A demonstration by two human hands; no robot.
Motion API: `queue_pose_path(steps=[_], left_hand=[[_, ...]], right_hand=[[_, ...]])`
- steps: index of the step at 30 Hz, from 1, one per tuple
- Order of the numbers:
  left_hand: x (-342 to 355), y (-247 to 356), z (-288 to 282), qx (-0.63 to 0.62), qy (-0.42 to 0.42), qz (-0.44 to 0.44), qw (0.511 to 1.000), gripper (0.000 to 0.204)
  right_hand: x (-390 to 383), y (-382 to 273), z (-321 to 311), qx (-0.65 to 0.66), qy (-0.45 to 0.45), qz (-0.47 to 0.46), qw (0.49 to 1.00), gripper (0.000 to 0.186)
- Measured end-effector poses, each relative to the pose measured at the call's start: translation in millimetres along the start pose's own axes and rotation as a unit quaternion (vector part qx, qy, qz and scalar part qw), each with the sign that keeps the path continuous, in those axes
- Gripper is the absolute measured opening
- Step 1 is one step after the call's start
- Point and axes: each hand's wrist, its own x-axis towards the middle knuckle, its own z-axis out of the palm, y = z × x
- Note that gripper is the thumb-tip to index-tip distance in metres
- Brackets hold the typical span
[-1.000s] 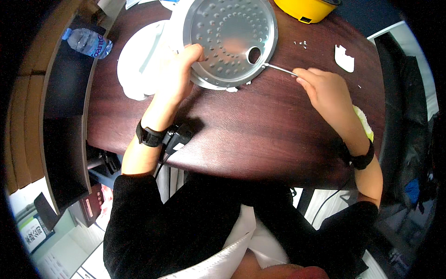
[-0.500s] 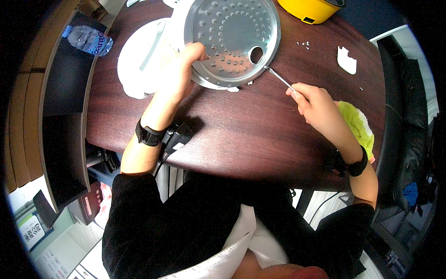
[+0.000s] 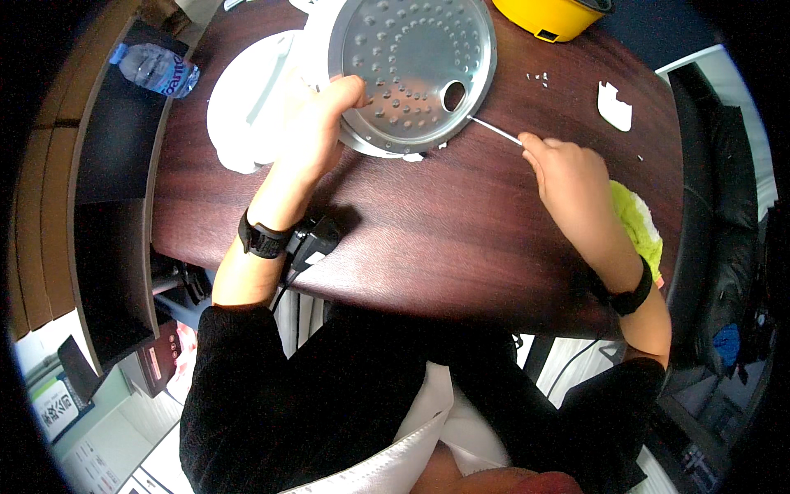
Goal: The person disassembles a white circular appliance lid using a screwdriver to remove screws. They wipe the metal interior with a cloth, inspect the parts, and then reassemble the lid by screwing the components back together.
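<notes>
Tilted up at the far middle is a round metal plate [image 3: 415, 70] with rings of small bumps and one round hole, set in a white plastic body. My left hand [image 3: 322, 119] grips its left edge, the thumb lying on the metal and the other fingers hidden behind. My right hand [image 3: 572, 177] is closed round a screwdriver [image 3: 496, 131] with a thin metal shaft; its handle is hidden in my fist. The screwdriver's tip is at the plate's lower right rim, below the hole. A white plastic cover [image 3: 247, 107] lies left of my left hand.
A yellow container [image 3: 547, 18] stands at the far right, near small white bits [image 3: 539, 79] and a broken-looking white piece [image 3: 614, 107]. A green cloth [image 3: 638, 218] lies by my right forearm. A water bottle [image 3: 158, 70] rests on the left shelf; a black adapter [image 3: 317, 243] sits by my left wrist.
My right hand has turned and shifted slightly right and up, its fingers now further round the screwdriver. The tip stays near the plate's rim. My left hand and the plate look nearly still.
</notes>
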Motion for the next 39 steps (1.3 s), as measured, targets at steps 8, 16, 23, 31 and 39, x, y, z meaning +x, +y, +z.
queue_pose_path(steps=[8, 16, 23, 31, 39], left_hand=[[1.6, 1.7, -1.2, 0.029, 0.005, -0.016, 0.999, 0.015], [6.0, -5.7, -2.3, -0.065, 0.037, -0.066, 0.995, 0.013], [2.3, -14.0, -3.1, -0.166, 0.043, -0.137, 0.976, 0.005], [-3.8, -10.1, 5.2, -0.134, 0.035, -0.058, 0.989, 0.016], [-23.6, 1.6, 9.6, -0.096, -0.004, 0.008, 0.995, 0.027]], right_hand=[[34.0, 23.9, -20.4, -0.185, 0.127, -0.199, 0.954, 0.008], [13.5, 40.6, 11.7, 0.507, -0.110, 0.178, 0.836, 0.027], [16.5, 2.1, 15.5, 0.685, -0.150, 0.254, 0.666, 0.027], [22.9, -4.3, 26.3, 0.626, -0.102, 0.222, 0.740, 0.024], [40.7, -7.3, 31.5, 0.634, -0.066, 0.231, 0.735, 0.017]])
